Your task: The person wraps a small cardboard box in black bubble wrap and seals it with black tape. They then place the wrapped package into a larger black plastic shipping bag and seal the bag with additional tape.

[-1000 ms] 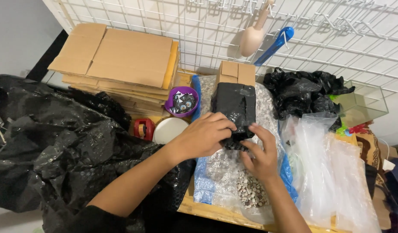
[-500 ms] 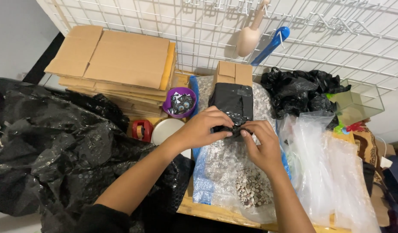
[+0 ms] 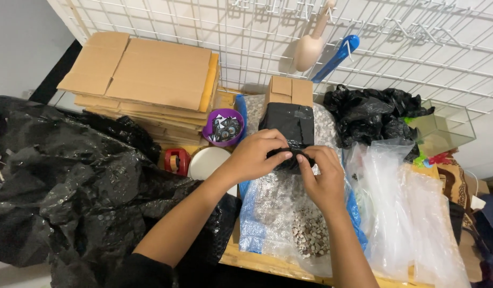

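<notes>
My hands: two, left hand (image 3: 255, 156) and right hand (image 3: 322, 176)
Black wrapped package (image 3: 288, 124): one, in my hands
Purple bowl (image 3: 223, 127): one, left of the package
Wooden scoop (image 3: 310, 45): one, above the package

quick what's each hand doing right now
Left hand: closed, gripping the near end of the black plastic package.
Right hand: closed, pinching the same end of the package.

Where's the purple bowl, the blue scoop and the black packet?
Purple plastic bowl (image 3: 211, 130): head view, on its left rim.
Blue plastic scoop (image 3: 340, 53): head view, mid handle.
Black plastic-wrapped packet (image 3: 289, 122): head view, top face.
</notes>
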